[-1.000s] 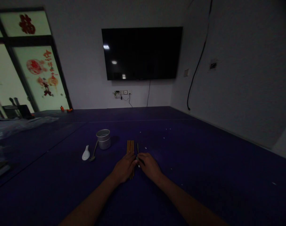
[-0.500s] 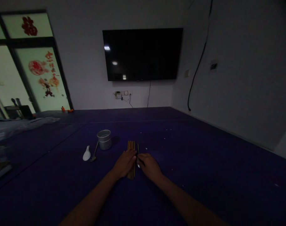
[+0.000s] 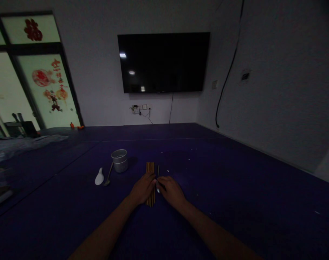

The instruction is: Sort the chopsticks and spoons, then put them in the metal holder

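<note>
A row of brown chopsticks [image 3: 150, 167] lies lengthwise on the purple surface in front of me. My left hand [image 3: 143, 187] rests across their middle, fingers bent over them and thumb near their right edge. Just right of the row is a metal spoon [image 3: 158, 190], its bowl towards me and its thin handle pointing away. My right hand [image 3: 170, 190] has its fingers closed around the spoon's middle, hiding part of it. The two hands' fingertips nearly meet between chopsticks and spoon; whether they touch is too dark to tell.
To the left stand a silver metal cup [image 3: 120, 161], another metal spoon [image 3: 108, 176] leaning by it, and a white soup spoon [image 3: 99, 177]. Small white scraps [image 3: 168, 170] dot the purple surface [image 3: 234, 202]. Plastic sheeting [image 3: 23, 146] lies far left; a television [image 3: 164, 63] hangs ahead.
Both hands stay at the chopsticks and spoon with only slight finger movement. The whole view has shifted very slightly; the cup and other spoons have not moved on the surface.
</note>
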Available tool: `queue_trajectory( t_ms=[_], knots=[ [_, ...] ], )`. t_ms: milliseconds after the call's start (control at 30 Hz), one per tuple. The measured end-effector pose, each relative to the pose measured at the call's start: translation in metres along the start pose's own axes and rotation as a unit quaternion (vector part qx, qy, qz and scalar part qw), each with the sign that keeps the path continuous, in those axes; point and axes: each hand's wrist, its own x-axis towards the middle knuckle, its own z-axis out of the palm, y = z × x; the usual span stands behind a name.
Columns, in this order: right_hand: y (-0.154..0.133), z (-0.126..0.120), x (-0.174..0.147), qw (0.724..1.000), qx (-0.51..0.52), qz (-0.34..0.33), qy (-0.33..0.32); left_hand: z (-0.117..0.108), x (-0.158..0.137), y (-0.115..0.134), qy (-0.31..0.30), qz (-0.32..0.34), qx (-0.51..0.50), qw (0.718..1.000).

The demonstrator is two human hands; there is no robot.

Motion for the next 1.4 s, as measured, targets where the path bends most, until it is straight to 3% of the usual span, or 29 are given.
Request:
queue_trajectory(
  t_ms=[433, 533, 633, 767, 933, 1033, 1133, 1267, 1400],
  knots=[
    [-0.001, -0.001, 0.000, 1.000, -0.010, -0.014, -0.010, -0.001, -0.002, 0.001, 0.007, -0.008, -0.018, 1.000],
    [-0.002, -0.002, -0.001, 1.000, -0.003, -0.012, -0.001, -0.006, -0.002, 0.008, 0.048, 0.018, 0.006, 0.999],
    [-0.003, -0.003, -0.002, 1.000, 0.007, 0.000, 0.013, -0.020, -0.003, 0.012, 0.128, 0.019, 0.055, 0.990],
    [-0.003, -0.003, -0.003, 0.999, 0.024, 0.010, 0.039, -0.052, -0.008, 0.000, 0.257, -0.067, 0.192, 0.945],
    [-0.003, -0.003, -0.004, 0.997, 0.040, 0.017, 0.060, -0.092, -0.023, -0.039, 0.354, -0.302, 0.272, 0.842],
    [-0.004, -0.003, -0.004, 0.997, 0.042, 0.014, 0.063, -0.102, -0.034, -0.058, 0.332, -0.413, 0.261, 0.807],
    [-0.004, -0.003, -0.005, 0.997, 0.040, 0.016, 0.064, -0.103, -0.040, -0.071, 0.257, -0.484, 0.236, 0.803],
    [-0.004, -0.004, -0.005, 0.997, 0.041, 0.018, 0.062, -0.104, -0.042, -0.079, 0.170, -0.531, 0.223, 0.800],
    [-0.004, -0.004, -0.005, 0.997, 0.042, 0.022, 0.064, -0.107, -0.041, -0.081, 0.129, -0.548, 0.207, 0.800]
  ],
)
